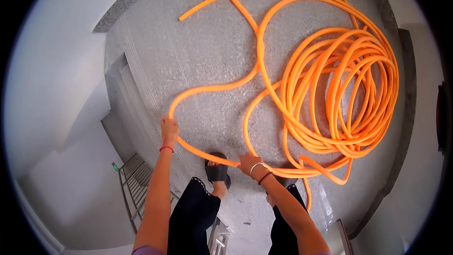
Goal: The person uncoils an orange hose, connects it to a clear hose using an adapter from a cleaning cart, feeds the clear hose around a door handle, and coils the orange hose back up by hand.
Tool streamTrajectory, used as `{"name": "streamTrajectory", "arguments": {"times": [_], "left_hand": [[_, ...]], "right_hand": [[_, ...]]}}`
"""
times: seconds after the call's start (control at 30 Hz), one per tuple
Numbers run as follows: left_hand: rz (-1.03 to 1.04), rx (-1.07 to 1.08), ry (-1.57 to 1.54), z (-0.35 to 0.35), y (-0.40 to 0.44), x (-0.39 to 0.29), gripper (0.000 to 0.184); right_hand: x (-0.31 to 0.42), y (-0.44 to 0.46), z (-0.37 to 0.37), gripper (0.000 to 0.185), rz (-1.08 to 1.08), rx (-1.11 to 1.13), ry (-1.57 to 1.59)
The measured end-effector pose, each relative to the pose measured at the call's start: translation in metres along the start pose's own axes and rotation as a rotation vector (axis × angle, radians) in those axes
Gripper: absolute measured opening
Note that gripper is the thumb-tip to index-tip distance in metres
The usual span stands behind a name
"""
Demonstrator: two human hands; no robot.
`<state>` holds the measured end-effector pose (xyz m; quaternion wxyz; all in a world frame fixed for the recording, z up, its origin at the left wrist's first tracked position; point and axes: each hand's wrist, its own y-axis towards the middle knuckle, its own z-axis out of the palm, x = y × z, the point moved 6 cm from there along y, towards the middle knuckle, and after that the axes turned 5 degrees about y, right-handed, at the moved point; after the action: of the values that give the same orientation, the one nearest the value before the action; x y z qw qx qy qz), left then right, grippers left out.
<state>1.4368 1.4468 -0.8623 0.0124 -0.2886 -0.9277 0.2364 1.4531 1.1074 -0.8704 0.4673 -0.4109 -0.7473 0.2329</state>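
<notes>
An orange hose (212,88) runs across the grey floor, and most of it lies in a loose, tangled coil on the right. My left hand (169,131), with a red band at the wrist, is closed around the hose at a bend near the stair edge. Closer to my feet, my right hand (247,164) is closed on the same hose, with a bracelet and dark beads on that wrist. Between both hands the hose sags in a shallow curve over my left sandal (217,167). One cut end of the hose points left near the top.
Stairs (137,94) drop away at the left, with a metal railing (134,179) below them. Grey skirting (409,80) follows the wall on the right. Another railing piece (219,241) shows between my legs. Loose hose loops lie beside my right foot.
</notes>
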Motion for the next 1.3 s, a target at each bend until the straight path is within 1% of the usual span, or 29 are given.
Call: {"name": "streamTrajectory", "arguments": {"times": [0.03, 0.07, 0.13, 0.17, 0.2, 0.23, 0.3, 0.37, 0.4, 0.47, 0.53, 0.6, 0.67, 0.7, 0.73, 0.77, 0.83, 0.87, 0.9, 0.93, 0.97, 1.0, 1.1, 1.13, 1.17, 1.2, 1.23, 1.27, 1.3], "left_hand": [[-0.096, 0.230, 0.361, 0.024, 0.010, 0.020, 0.055], [-0.042, 0.138, 0.336, 0.023, 0.026, 0.021, 0.069], [0.167, 0.016, 0.238, 0.013, 0.073, -0.026, 0.066], [0.245, -0.008, 0.180, -0.003, 0.098, -0.071, 0.065], [0.331, -0.028, 0.124, -0.019, 0.123, -0.122, 0.064], [0.477, -0.164, 0.182, -0.028, 0.151, -0.163, 0.060], [0.570, -0.294, 0.194, -0.034, 0.210, -0.226, 0.061], [0.609, -0.373, 0.327, -0.022, 0.268, -0.266, 0.063], [0.583, -0.339, 0.336, -0.017, 0.283, -0.280, 0.065], [0.689, -0.358, 0.397, 0.007, 0.306, -0.291, 0.064], [0.550, -0.243, 0.363, 0.006, 0.266, -0.314, 0.059], [0.469, -0.001, 0.165, 0.024, 0.242, -0.316, 0.044], [0.891, -0.110, 0.127, 0.060, 0.212, -0.319, 0.028], [0.771, 0.079, -0.103, 0.042, 0.167, -0.335, 0.023], [0.639, 0.270, -0.324, 0.020, 0.093, -0.361, 0.019], [0.724, 0.254, -0.492, -0.010, 0.031, -0.379, 0.016], [0.863, 0.195, -0.590, -0.091, -0.101, -0.410, 0.015], [0.826, 0.221, -0.509, -0.126, -0.156, -0.411, 0.013], [0.996, 0.190, -0.423, -0.154, -0.205, -0.401, 0.013], [1.297, 0.121, -0.452, -0.181, -0.254, -0.392, 0.014], [1.407, 0.210, -0.451, -0.197, -0.292, -0.373, 0.019], [1.494, 0.309, -0.480, -0.207, -0.321, -0.350, 0.022], [1.549, 0.479, -0.132, -0.256, -0.372, -0.249, 0.023], [1.551, 0.485, 0.008, -0.284, -0.384, -0.215, 0.015], [1.547, 0.580, 0.090, -0.317, -0.397, -0.182, 0.012], [1.542, 0.669, 0.172, -0.348, -0.404, -0.146, 0.010], [1.463, 0.682, 0.312, -0.382, -0.396, -0.087, 0.009], [1.380, 0.689, 0.449, -0.412, -0.390, -0.047, 0.012], [0.940, 0.941, 0.880, -0.465, -0.385, -0.063, 0.023]], "right_hand": [[0.012, 0.001, -0.021, 0.038, -0.094, 0.126, -0.018], [0.020, 0.003, -0.078, 0.043, -0.073, -0.108, 0.136], [0.007, 0.009, -0.175, 0.044, -0.023, -0.518, 0.100], [-0.020, 0.026, -0.190, 0.044, 0.049, -0.557, 0.082], [-0.053, 0.040, -0.199, 0.045, 0.128, -0.599, 0.070], [-0.091, 0.062, -0.188, 0.043, 0.246, -0.508, 0.028], [-0.100, 0.083, -0.166, 0.033, 0.160, -0.541, -0.268], [-0.104, 0.090, -0.153, 0.033, 0.253, -0.592, -0.330], [-0.106, 0.089, -0.156, 0.030, 0.233, -0.621, -0.276], [-0.110, 0.087, -0.161, 0.026, 0.196, -0.652, -0.212], [-0.112, 0.091, -0.160, 0.023, 0.191, -0.667, -0.206], [-0.109, 0.094, -0.159, 0.020, 0.230, -0.687, -0.254], [-0.112, 0.096, -0.160, 0.019, 0.245, -0.678, -0.231], [-0.110, 0.098, -0.159, 0.019, 0.234, -0.645, -0.204], [-0.112, 0.101, -0.157, 0.033, 0.265, -0.520, -0.127], [-0.110, 0.090, -0.168, 0.033, 0.275, -0.533, -0.121], [-0.109, 0.064, -0.185, 0.052, 0.131, -0.434, 0.292], [-0.118, 0.059, -0.191, 0.068, 0.020, -0.374, 0.823], [-0.103, 0.000, -0.233, 0.072, -0.017, -0.260, 1.314], [-0.116, -0.023, -0.234, 0.080, -0.101, -0.486, 1.675], [-0.103, -0.088, -0.272, 0.082, -0.210, -0.423, 2.000], [-0.104, -0.137, -0.290, 0.067, -0.531, -0.351, 2.365], [-0.098, -0.315, -0.356, 0.087, -0.931, -0.716, 2.647], [-0.085, -0.363, -0.367, 0.089, -0.899, -0.790, 2.636], [-0.062, -0.404, -0.377, 0.089, -0.906, -0.792, 2.642], [-0.037, -0.434, -0.379, 0.087, -0.677, -0.732, 2.545], [-0.016, -0.462, -0.377, 0.085, -0.466, -0.674, 2.432], [0.000, -0.489, -0.373, 0.085, -0.484, -0.683, 2.434], [0.008, -0.507, -0.365, 0.081, -0.627, -0.698, 2.612]]}}
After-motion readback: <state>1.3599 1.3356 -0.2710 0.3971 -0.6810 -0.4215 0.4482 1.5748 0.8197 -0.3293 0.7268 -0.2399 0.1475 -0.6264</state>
